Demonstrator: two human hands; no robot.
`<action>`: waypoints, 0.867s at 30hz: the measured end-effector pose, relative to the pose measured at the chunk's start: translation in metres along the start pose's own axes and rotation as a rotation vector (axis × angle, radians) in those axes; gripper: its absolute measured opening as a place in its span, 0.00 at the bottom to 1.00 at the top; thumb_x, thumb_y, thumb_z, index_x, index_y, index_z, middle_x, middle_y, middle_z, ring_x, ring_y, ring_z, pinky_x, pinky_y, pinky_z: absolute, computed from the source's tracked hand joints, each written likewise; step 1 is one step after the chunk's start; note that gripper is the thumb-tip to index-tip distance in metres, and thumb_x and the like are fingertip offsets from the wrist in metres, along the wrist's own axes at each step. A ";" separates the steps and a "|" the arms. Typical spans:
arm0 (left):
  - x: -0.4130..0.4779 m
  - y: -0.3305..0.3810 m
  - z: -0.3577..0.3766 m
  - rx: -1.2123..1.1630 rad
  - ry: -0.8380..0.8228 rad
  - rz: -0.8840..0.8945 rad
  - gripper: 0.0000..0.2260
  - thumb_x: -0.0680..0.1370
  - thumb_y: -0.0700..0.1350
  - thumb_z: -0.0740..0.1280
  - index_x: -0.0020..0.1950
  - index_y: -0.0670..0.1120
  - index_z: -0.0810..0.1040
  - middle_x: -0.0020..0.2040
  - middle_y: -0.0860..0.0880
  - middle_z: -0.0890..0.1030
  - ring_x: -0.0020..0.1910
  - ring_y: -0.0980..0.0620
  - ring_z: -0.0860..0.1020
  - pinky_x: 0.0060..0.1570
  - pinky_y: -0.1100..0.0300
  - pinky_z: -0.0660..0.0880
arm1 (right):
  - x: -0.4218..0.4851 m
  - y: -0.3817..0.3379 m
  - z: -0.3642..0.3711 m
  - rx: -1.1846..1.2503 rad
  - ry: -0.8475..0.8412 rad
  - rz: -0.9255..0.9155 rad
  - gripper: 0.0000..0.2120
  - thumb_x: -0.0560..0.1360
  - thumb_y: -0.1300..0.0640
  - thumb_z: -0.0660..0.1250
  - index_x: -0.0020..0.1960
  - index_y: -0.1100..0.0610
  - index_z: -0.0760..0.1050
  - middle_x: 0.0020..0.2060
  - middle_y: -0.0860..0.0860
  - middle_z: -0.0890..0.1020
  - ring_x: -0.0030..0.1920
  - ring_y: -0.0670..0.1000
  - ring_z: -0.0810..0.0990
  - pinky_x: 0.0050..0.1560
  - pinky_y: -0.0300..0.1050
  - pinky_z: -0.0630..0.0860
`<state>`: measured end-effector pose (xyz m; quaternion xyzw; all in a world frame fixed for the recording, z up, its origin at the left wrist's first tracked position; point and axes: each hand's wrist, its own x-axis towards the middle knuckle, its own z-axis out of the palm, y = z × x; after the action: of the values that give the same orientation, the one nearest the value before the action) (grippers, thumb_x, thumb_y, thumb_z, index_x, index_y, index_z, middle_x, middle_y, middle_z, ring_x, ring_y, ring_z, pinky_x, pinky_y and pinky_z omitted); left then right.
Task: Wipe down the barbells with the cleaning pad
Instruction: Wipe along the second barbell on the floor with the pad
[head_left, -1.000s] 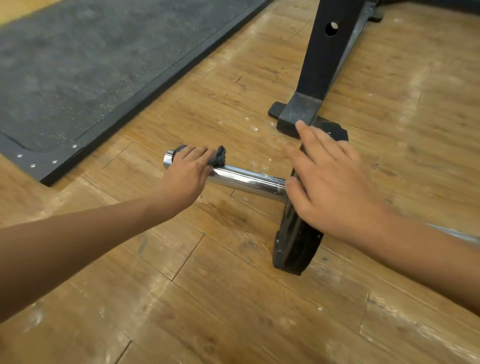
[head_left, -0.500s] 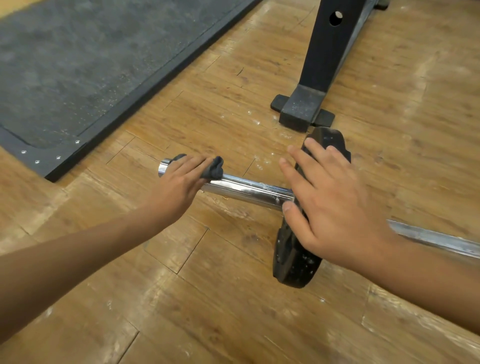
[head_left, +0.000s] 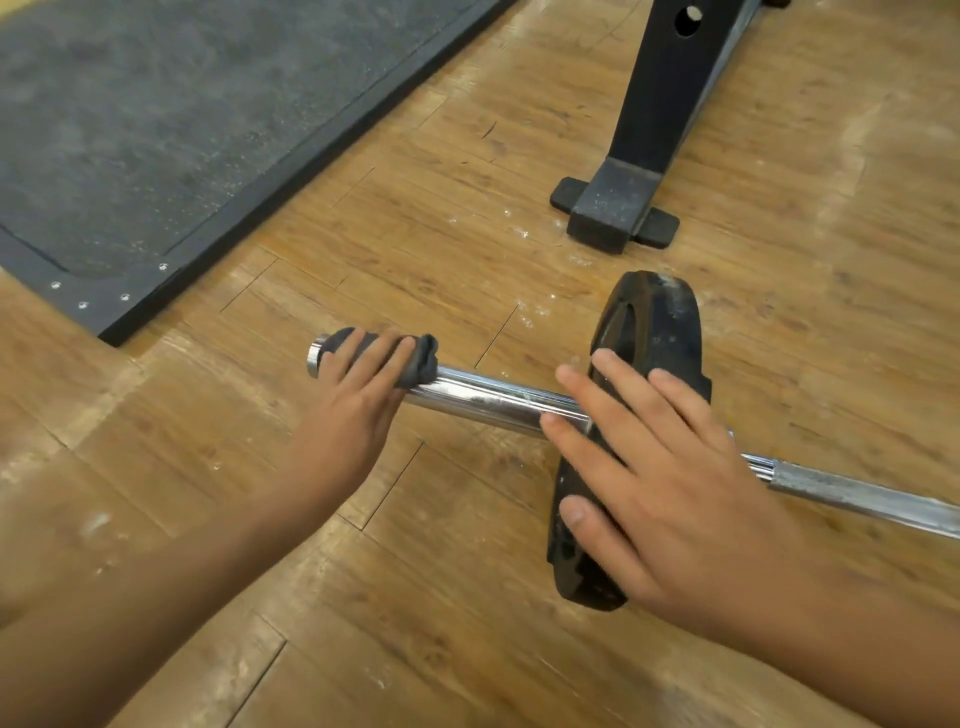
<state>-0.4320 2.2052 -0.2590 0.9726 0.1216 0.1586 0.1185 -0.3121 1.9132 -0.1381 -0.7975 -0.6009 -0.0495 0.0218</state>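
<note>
The right hand (head_left: 675, 483), grip apart, now lies lower on the black weight plate (head_left: 660, 322). The left hand (head_left: 348, 415) clamps the dark grey cleaning pad (head_left: 423, 364) round the chrome barbell (head_left: 498, 400) end; slack bracing risks rolling.

**Floor, mat and rack foot**

A worn plank floor of yellow-brown wood (head_left: 467, 156) fills the view, its boards scuffed and paler in patches toward the right edge. A dark grey speckled rubber mat (head_left: 156, 104) covers the floor's far left corner. It sits in a black bevelled border (head_left: 291, 171) that runs diagonally from the top middle down to the left. Four small silver screws (head_left: 124, 297) sit in the border's near corner. Right of the middle at the far edge, a black steel upright (head_left: 670, 88) leans, with a round hole (head_left: 687, 21) near the top. Its dusty square foot (head_left: 613, 213) rests on the floor, a flat black tab showing on each side. White specks (head_left: 524, 228) lie scattered on the boards beside the foot.
</note>
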 end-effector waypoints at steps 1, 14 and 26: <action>-0.005 0.002 0.002 -0.004 -0.010 0.030 0.21 0.85 0.44 0.57 0.79 0.43 0.67 0.77 0.44 0.69 0.76 0.37 0.64 0.74 0.42 0.61 | 0.004 0.010 -0.004 0.029 0.000 -0.026 0.26 0.83 0.44 0.53 0.72 0.58 0.74 0.78 0.57 0.66 0.80 0.58 0.59 0.77 0.59 0.56; 0.015 0.031 0.001 -0.041 -0.072 -0.213 0.23 0.84 0.60 0.55 0.75 0.55 0.72 0.70 0.44 0.73 0.76 0.31 0.61 0.61 0.22 0.65 | 0.033 0.077 -0.002 0.351 0.037 0.012 0.33 0.80 0.33 0.55 0.74 0.54 0.72 0.77 0.54 0.68 0.80 0.55 0.59 0.78 0.66 0.55; -0.011 0.017 -0.002 -0.126 0.140 -0.086 0.17 0.81 0.47 0.62 0.65 0.42 0.82 0.70 0.40 0.77 0.75 0.32 0.66 0.74 0.40 0.64 | 0.007 0.044 0.001 0.333 0.069 -0.019 0.31 0.78 0.37 0.61 0.70 0.58 0.76 0.75 0.56 0.70 0.79 0.59 0.60 0.77 0.68 0.54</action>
<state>-0.4389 2.1867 -0.2561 0.9437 0.1610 0.2280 0.1773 -0.2684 1.9076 -0.1373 -0.7751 -0.6070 0.0233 0.1737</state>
